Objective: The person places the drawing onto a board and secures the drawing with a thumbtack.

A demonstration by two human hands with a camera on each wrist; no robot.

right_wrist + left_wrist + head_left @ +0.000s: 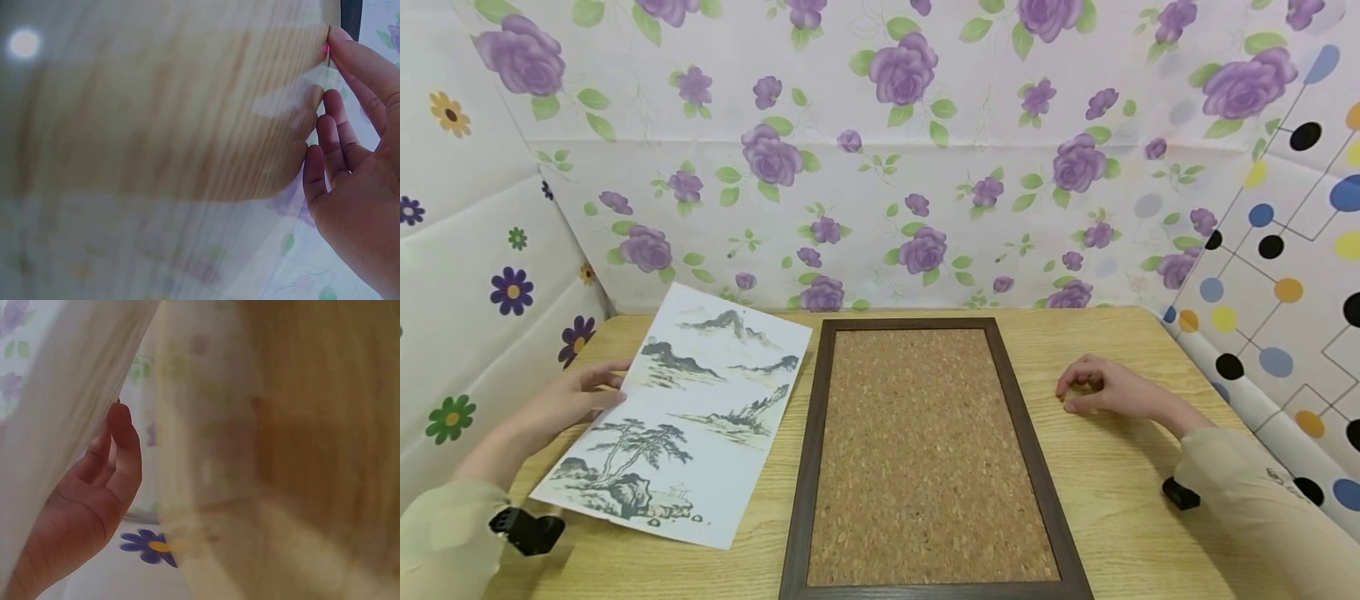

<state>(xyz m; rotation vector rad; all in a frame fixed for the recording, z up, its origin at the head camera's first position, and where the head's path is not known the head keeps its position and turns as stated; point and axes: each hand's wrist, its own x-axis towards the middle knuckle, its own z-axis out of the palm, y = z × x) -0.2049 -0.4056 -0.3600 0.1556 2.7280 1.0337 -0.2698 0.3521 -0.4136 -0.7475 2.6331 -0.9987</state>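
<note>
A white sheet of paper with a landscape ink painting (700,417) slants above the left part of the table. My left hand (568,400) pinches its left edge; in the left wrist view the sheet (81,381) partly covers that hand (94,494). A cork board (925,450) in a dark brown frame lies to the right of the painting. Beyond the board's right side, my right hand (1108,389) is low over the tabletop with bent fingers. Its thumb and index tips pinch a tiny pinkish-red thing (325,47), too small to identify.
The light wooden table (1120,500) ends at a back wall covered with purple-flower cloth (850,208). Patterned panels close off the left (460,292) and right (1292,317) sides.
</note>
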